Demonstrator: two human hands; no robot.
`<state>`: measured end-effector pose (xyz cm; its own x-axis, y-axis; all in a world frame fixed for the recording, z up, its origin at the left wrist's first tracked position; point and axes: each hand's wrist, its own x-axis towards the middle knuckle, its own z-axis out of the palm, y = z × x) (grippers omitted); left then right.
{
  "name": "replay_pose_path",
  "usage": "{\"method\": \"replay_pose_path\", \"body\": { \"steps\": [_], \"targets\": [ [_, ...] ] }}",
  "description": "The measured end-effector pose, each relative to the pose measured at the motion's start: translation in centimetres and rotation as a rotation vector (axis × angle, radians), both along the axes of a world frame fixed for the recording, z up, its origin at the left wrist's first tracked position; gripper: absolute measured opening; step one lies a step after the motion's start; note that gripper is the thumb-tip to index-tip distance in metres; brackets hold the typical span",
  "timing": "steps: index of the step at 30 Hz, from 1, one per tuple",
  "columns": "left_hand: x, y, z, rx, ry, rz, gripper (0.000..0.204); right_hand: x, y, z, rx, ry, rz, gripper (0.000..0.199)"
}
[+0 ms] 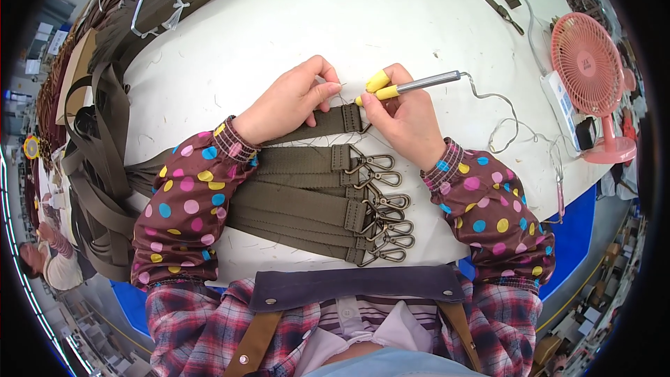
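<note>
My left hand (293, 98) pinches a thin dark thread (344, 85) between thumb and forefinger, just above the stitched end of an olive webbing strap (328, 123). In my right hand (412, 126) is a corded pen-shaped tool (429, 82), like a soldering iron, with a metal barrel and yellow grip. Its tip points left, close to the strap's end. A yellow cover wraps my right forefinger. The strap's metal hardware is mostly hidden by my right hand. Nearer to me lie several similar straps (300, 202) with bronze swivel hooks (391, 201) at their right ends.
A pink fan (586, 63) stands at the right beside a white power strip (560, 108). The tool's cable (513, 108) loops across the white table (279, 28). Bundled straps (157, 10) and a strap heap (105, 181) lie left. Another person (59, 262) is at far left.
</note>
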<state>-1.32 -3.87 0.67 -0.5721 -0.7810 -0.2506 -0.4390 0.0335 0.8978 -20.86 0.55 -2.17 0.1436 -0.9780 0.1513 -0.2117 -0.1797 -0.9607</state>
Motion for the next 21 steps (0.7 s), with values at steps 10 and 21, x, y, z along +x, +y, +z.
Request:
{"method": "replay_pose_path", "body": {
  "steps": [10,21],
  "targets": [
    [-0.1,0.2,-0.6,-0.013,0.095,0.061,0.007,-0.2,-0.2,0.3,-0.009,0.051,0.035,0.017],
    [-0.1,0.3,-0.9,0.03,0.081,0.074,0.006,0.0,-0.1,0.6,-0.004,0.137,0.04,0.018]
  ]
}}
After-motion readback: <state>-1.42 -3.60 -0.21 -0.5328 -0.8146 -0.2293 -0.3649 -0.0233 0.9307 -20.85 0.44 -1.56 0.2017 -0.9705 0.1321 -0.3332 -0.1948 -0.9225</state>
